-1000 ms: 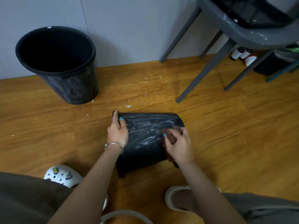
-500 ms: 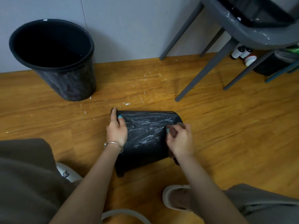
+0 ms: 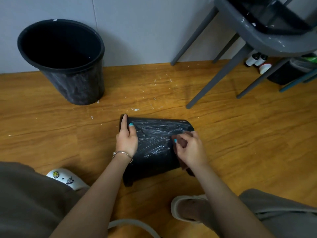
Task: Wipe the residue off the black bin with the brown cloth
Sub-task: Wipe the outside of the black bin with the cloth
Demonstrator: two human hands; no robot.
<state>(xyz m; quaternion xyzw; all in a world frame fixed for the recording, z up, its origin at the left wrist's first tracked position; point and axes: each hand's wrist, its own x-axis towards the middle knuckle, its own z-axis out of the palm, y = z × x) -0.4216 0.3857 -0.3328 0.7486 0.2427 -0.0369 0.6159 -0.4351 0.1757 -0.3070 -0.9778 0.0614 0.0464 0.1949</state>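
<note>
On the wooden floor (image 3: 240, 143) before you, the black bin (image 3: 154, 152) lies on its side, streaked white. Your left hand (image 3: 127, 140) grips its rim; your right hand (image 3: 190, 150) pinches the brown cloth (image 3: 180, 143) against it. Another upright bin (image 3: 65, 62) and grey chair legs (image 3: 214, 79) stand beyond, well apart.

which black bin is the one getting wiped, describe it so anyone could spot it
On the wooden floor, in front of the grey chair, a black plastic bin lies on its side. Unlike the upright black bin by the wall, white streaks cover it.
</note>
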